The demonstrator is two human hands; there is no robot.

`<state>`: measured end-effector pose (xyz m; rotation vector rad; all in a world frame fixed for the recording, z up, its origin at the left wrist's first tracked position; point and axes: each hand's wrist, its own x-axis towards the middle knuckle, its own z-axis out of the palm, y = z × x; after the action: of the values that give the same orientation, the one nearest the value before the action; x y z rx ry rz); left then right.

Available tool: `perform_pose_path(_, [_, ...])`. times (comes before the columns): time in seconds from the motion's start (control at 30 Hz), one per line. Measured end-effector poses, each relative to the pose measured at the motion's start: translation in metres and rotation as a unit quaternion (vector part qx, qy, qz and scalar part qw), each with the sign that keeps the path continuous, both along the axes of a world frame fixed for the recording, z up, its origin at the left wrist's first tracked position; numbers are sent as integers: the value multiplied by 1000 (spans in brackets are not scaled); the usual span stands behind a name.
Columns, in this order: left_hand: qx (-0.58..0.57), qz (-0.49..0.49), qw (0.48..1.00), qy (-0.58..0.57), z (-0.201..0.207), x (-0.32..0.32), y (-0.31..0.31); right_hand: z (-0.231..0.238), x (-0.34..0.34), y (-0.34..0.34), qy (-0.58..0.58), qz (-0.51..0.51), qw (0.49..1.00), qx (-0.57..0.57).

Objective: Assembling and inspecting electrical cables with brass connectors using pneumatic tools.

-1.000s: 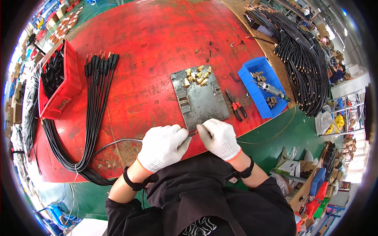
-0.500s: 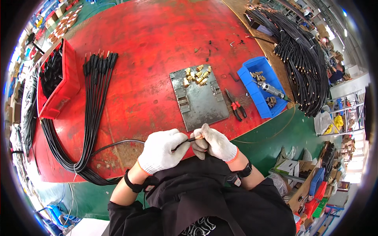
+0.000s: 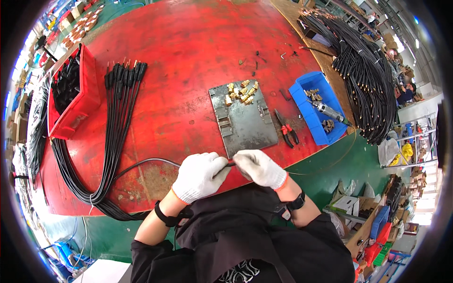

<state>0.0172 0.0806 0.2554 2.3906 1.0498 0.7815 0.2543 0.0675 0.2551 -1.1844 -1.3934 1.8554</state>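
Observation:
Both my hands wear white knit gloves and meet at the table's near edge. My left hand (image 3: 199, 175) is closed round a black cable (image 3: 153, 159), which runs off to the left toward the cable bundle. My right hand (image 3: 260, 169) closes over the cable's end, so the tip is hidden by the glove. Just beyond my hands lies a grey metal plate (image 3: 250, 129) with brackets on it and a small heap of brass fittings (image 3: 244, 92) at its far end. Pliers with red handles (image 3: 287, 132) rest right of the plate.
A blue bin (image 3: 309, 111) at the right holds metal parts and a power tool (image 3: 329, 112). At the left stand a red bin (image 3: 87, 101) of black pieces and a bundle of black cables (image 3: 113, 122). More cables (image 3: 365, 75) hang over the wooden edge at the far right.
My right hand's fingers have closed over the cable end, which showed copper at its tip before. The whole view has shifted slightly; objects on the table lie as before.

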Motion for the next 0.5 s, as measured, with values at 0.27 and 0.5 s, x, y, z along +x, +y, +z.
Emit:
perform_pose_path(0.27, [-70, 52, 988, -129, 15, 6, 17, -56, 48, 120, -405, -197, 799, 399])
perform_pose_path(0.5, [-133, 61, 971, -189, 43, 12, 15, -61, 51, 135, -483, -56, 788, 378])
